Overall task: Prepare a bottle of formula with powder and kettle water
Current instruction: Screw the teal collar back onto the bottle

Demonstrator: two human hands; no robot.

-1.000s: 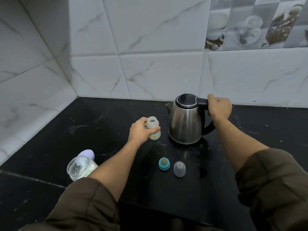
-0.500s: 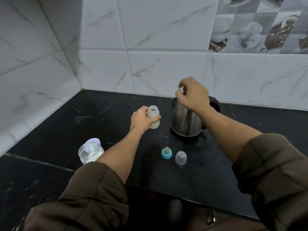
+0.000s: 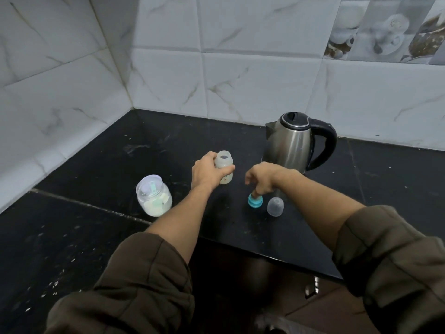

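The left hand (image 3: 207,173) grips the open bottle (image 3: 225,165), upright mid-way across the counter (image 3: 96,237). The right hand (image 3: 262,178) pinches the teat (image 3: 255,202) nearer the front edge; the kettle (image 3: 293,143) stands at the back edge.

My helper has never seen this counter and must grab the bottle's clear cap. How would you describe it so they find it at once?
Start at the steel kettle on the black counter by the tiled wall. Just in front of it, toward the counter's edge, stands a small dome-shaped cap. It is colourless and see-through, unlike the teal teat ring right beside it.
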